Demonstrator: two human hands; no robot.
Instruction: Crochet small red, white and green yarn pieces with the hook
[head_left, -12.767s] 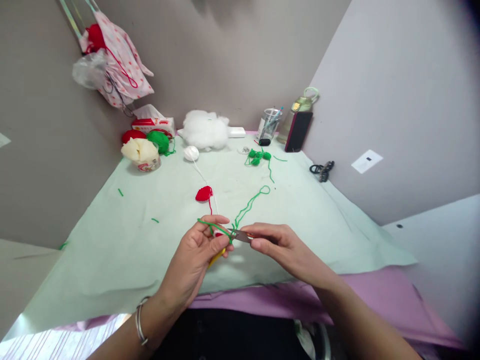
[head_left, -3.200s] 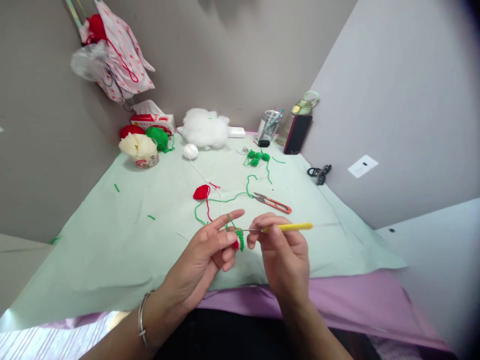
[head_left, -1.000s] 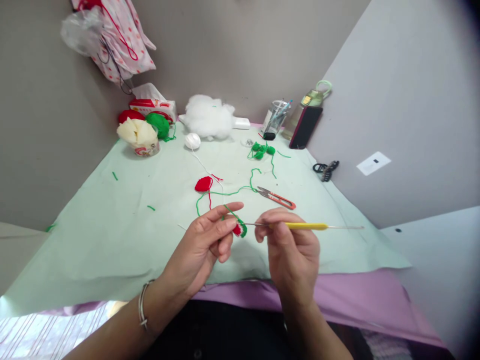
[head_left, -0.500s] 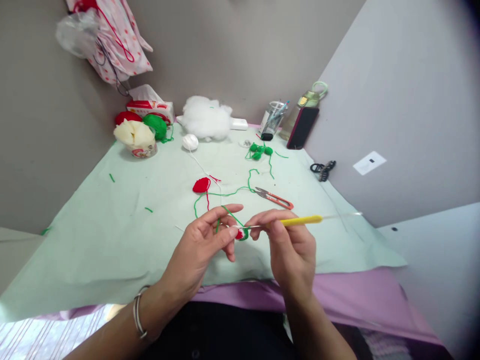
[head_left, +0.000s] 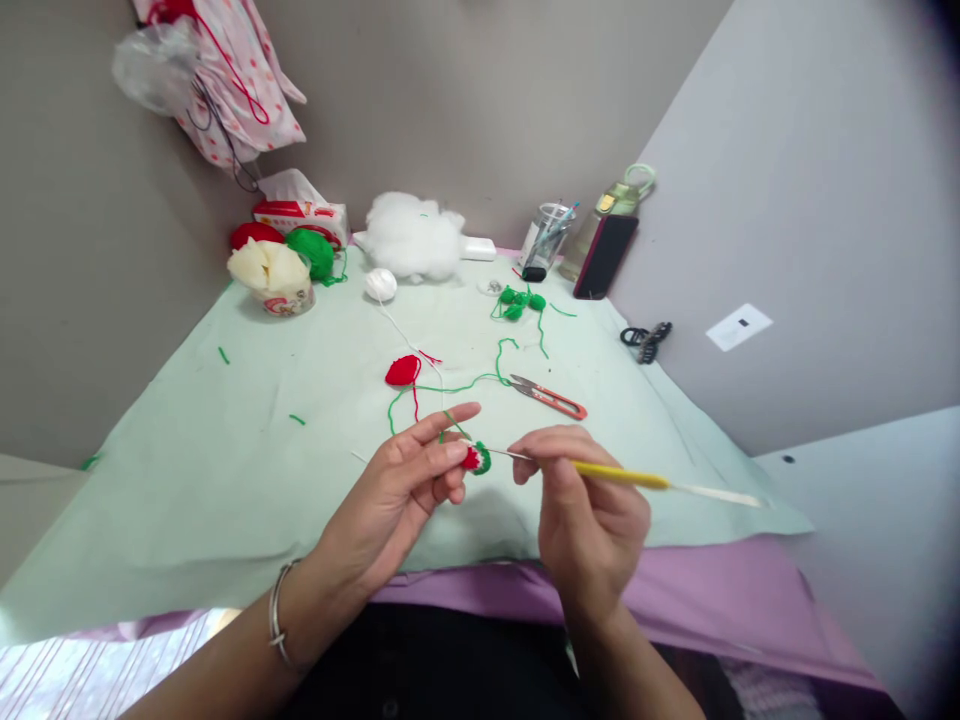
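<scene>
A small crocheted piece in red, white and green yarn [head_left: 478, 458] is held above the near part of the desk [head_left: 292, 510], which is covered with pale green cloth. It is pinched between the thumb and fingers of the left hand [head_left: 409, 480], whose index finger is stretched out, with a thin green yarn strand [head_left: 457, 425] passed over it. A silver-coloured metal bangle [head_left: 276, 615] is worn on the left wrist.

By the right hand [head_left: 589, 505], a slim crochet hook with a yellow grip and metal ends [head_left: 622, 474] is gripped between thumb and curled fingers. Its near metal end is brought to the upper edge of the piece; whether a stitch is entered cannot be told. Its far end is blurred, pointed away to the right.

Beyond the hands, an oval bundle of red yarn [head_left: 403, 370] is seen, with orange-handled metal thread snips [head_left: 551, 398] laid to its right. Farther back, a round white yarn ball [head_left: 380, 284] is placed near a fluffy heap of white stuffing [head_left: 414, 237].
</scene>
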